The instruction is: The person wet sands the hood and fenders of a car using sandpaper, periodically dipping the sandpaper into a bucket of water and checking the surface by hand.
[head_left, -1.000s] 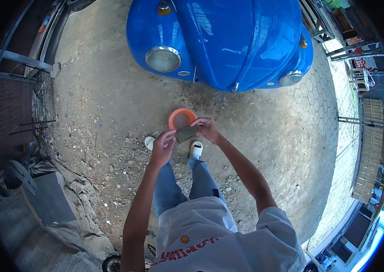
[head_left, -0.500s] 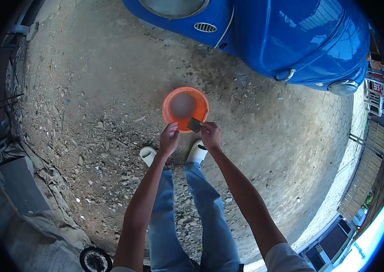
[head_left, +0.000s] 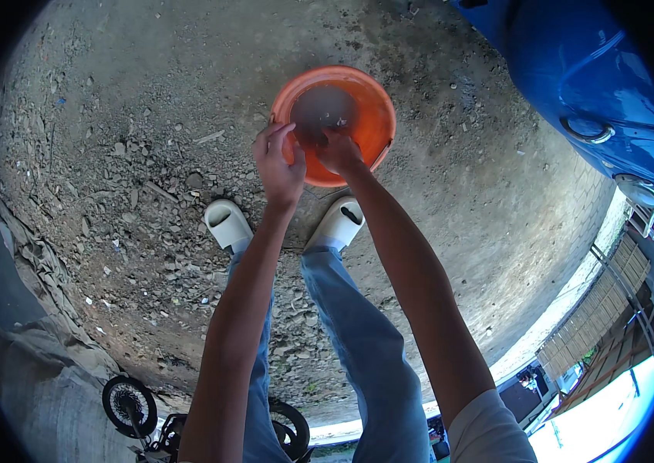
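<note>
An orange bucket [head_left: 385, 116] with cloudy grey water [head_left: 319, 106] in it stands on the ground in front of my feet. My right hand [head_left: 340, 152] reaches down inside it, fingers bent together at the water's surface. The dark square sheet those fingers were pinching is hidden now by the hand and the murky water. Over the bucket's near left rim hovers my left hand [head_left: 279, 166], its fingers apart and slightly curled, holding nothing. Whether its fingertips touch the rim I cannot tell.
At the upper right stands a blue car [head_left: 597, 92]. Loose stones [head_left: 180, 255] cover the ground to the left, beside a grey tarp [head_left: 57, 370]. My pale slip-on shoes [head_left: 338, 222] are just below the bucket. Motorcycle wheels [head_left: 129, 405] show at the lower edge.
My right hand has gone down into the bucket, and the dark square sheet has dropped out of sight. My left hand has stayed by the rim. The view has shifted, with the bucket appearing larger.
</note>
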`<action>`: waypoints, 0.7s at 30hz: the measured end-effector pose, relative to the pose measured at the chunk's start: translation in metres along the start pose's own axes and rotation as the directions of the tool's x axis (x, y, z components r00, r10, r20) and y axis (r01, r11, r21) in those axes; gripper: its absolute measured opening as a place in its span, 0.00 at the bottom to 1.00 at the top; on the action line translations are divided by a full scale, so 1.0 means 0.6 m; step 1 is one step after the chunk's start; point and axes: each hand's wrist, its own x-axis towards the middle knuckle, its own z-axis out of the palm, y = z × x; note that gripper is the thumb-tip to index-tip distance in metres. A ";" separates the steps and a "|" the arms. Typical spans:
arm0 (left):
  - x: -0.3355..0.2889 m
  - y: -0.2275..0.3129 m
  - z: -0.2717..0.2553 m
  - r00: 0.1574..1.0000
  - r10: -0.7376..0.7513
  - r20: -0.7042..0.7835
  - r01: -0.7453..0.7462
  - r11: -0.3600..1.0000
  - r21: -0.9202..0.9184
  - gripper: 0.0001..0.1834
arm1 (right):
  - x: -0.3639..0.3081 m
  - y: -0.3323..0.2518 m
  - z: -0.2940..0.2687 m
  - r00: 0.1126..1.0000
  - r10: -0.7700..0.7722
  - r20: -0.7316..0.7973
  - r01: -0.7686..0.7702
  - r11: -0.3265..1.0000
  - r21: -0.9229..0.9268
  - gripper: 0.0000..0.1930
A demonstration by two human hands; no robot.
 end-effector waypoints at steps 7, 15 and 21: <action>-0.011 -0.060 0.010 0.687 -0.525 0.502 0.721 0.578 -0.382 0.30 | -0.023 0.043 -0.017 0.972 -0.204 0.115 0.225 0.949 -0.223 0.28; -0.029 0.005 -0.014 0.626 -0.678 0.386 0.767 0.624 -0.148 0.22 | -0.218 0.009 -0.076 0.854 -0.520 0.008 0.520 0.854 0.035 0.18; 0.012 0.077 -0.081 0.256 -0.645 0.720 0.944 0.008 -0.329 0.08 | -0.256 -0.075 -0.135 0.857 -0.466 -0.218 0.494 0.864 0.096 0.07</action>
